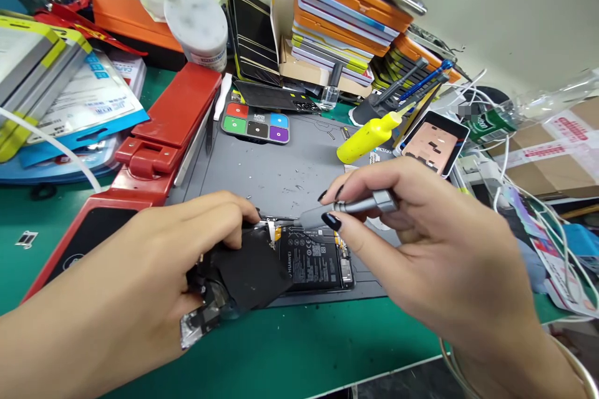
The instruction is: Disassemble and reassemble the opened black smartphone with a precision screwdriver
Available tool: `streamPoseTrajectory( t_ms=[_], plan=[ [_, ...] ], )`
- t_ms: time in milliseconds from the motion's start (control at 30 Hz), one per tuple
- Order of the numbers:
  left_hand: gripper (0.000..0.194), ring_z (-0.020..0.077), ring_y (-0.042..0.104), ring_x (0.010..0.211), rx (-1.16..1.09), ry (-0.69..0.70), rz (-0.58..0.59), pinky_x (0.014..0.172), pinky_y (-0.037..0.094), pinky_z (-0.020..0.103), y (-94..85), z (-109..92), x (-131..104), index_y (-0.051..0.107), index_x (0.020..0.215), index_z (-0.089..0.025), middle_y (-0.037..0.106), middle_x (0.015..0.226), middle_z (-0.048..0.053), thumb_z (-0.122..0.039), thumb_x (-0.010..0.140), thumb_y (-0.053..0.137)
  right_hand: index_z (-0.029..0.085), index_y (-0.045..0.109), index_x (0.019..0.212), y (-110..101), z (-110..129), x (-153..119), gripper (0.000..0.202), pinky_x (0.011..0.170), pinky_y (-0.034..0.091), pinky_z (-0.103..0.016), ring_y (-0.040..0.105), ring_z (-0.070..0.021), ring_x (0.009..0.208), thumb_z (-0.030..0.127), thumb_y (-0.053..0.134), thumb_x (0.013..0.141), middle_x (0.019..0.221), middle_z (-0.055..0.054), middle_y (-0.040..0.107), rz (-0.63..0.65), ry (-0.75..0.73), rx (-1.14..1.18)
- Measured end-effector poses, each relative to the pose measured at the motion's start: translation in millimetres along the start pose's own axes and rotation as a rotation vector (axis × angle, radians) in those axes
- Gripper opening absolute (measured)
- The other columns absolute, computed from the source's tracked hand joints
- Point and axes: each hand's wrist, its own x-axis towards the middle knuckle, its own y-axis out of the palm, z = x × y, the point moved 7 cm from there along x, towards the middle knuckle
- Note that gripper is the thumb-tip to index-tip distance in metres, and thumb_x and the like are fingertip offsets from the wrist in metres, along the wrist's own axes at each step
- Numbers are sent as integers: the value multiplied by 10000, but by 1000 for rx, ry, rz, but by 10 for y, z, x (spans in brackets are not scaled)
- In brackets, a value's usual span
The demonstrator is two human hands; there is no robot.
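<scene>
The person's two forearms enter from the bottom of the view, both bare, with no sleeve, cuff or glove showing anywhere along them. The left hand (pixel 187 249) wears no ring, watch or band on its visible side, and its nails are mostly hidden from the camera. The right hand (pixel 421 230) has long nails painted in a very dark, glossy polish, almost black; they show on the fingers (pixel 331 221) at the thumb tip and on two fingertips above it. No ring shows on this hand, and its wrist is likewise bare.
</scene>
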Motion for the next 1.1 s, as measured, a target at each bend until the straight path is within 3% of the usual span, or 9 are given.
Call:
streamPoseTrajectory(
  t_ms=[200, 467, 567, 667, 800, 900, 1100],
  plan=[
    [399, 111, 723, 799, -2, -22, 2, 540, 513, 161, 18, 32, -30, 449, 949, -298, 718, 1125, -60, -170, 587, 340, 196, 609, 917, 36, -131, -100, 126, 678, 553, -184, 694, -99, 812, 83, 647, 874, 875, 31, 696, 10, 79, 52],
    [379, 101, 728, 845, 71, 8, -5, 583, 536, 167, 27, 24, -99, 450, 937, -305, 720, 1131, -70, -162, 600, 356, 183, 706, 964, 116, -288, -213, 130, 692, 511, -193, 688, -94, 806, 94, 658, 882, 925, 10, 743, 142, 91, 101],
    [355, 99, 729, 829, 107, 28, -12, 583, 536, 180, 25, 24, -115, 456, 929, -309, 730, 1107, -72, -158, 620, 365, 188, 736, 976, 166, -298, -215, 133, 642, 468, -223, 668, -105, 723, 120, 715, 865, 860, 18, 745, 229, 20, 8],
    [352, 110, 736, 856, 104, 26, -1, 587, 538, 193, 32, 29, -106, 467, 928, -311, 731, 1128, -68, -168, 622, 366, 183, 705, 895, 256, -234, -208, 6, 611, 406, -271, 643, -147, 685, 180, 706, 890, 780, 12, 709, 367, -42, -227],
    [396, 135, 739, 819, 83, 20, 28, 564, 519, 206, 38, 16, -107, 478, 953, -309, 735, 1133, -63, -159, 602, 368, 198, 613, 836, 406, -86, -210, 140, 500, 214, -295, 530, -152, 545, 249, 598, 966, 764, 3, 656, 463, -96, -524],
    [398, 148, 740, 840, 82, -9, 81, 605, 521, 213, 52, 25, -116, 476, 972, -306, 732, 1150, -61, -142, 624, 376, 212, 588, 827, 464, -35, -219, 212, 491, 145, -298, 468, -144, 505, 324, 560, 1005, 733, 18, 628, 442, -105, -562],
    [393, 150, 733, 810, 83, -11, 72, 595, 512, 218, 34, 47, -93, 493, 1000, -310, 737, 1131, -50, -173, 640, 418, 212, 588, 789, 402, -95, -229, 236, 521, 153, -297, 442, -131, 537, 350, 606, 980, 704, 35, 585, 439, -71, -467]
  ],
)
